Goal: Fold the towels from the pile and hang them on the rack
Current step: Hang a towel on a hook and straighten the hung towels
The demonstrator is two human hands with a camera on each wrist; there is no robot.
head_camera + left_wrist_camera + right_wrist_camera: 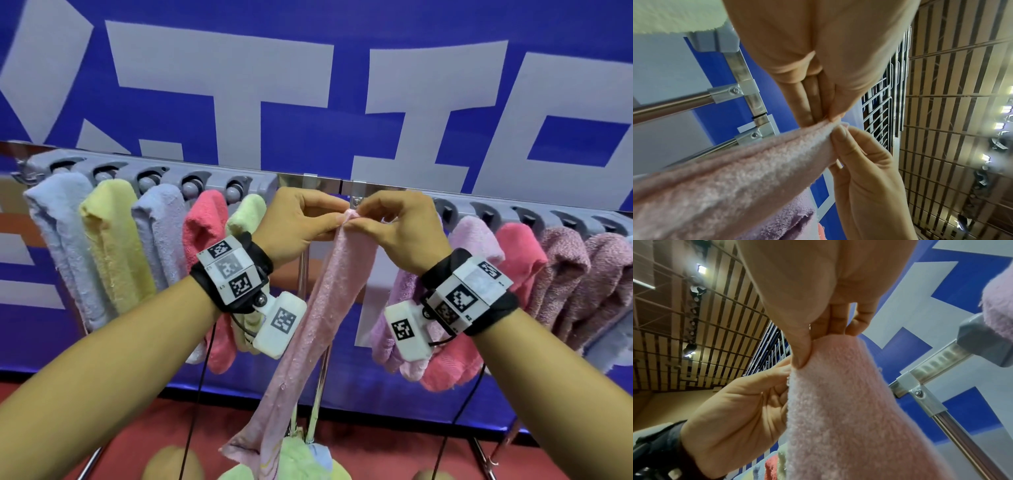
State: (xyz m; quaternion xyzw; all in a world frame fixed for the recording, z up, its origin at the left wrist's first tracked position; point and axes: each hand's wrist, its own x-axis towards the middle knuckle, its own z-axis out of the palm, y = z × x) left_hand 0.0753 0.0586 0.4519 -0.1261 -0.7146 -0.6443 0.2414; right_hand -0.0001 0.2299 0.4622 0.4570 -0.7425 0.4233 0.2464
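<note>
A pale pink towel (315, 308) hangs down long and narrow from my two hands, just in front of the rack's top rail (329, 185). My left hand (337, 219) pinches its top edge between thumb and fingers. Touching it from the right, my right hand (356, 219) pinches the same top edge. The left wrist view shows the pink towel (756, 162) pinched by the left hand (826, 120), with the right hand (840, 131) below it. In the right wrist view the pink towel (838, 402) is held by the right hand (813, 344) and the left hand (785, 369). The towel's lower end reaches the pile (298, 459).
Folded towels hang on grey pegs along the rail: a left group (113, 240) in blue, yellow, pink and green, and a right group (534, 274) in lilac, pink and mauve. Chrome rack uprights (318, 394) stand behind the pink towel. A blue banner (308, 85) backs the rack.
</note>
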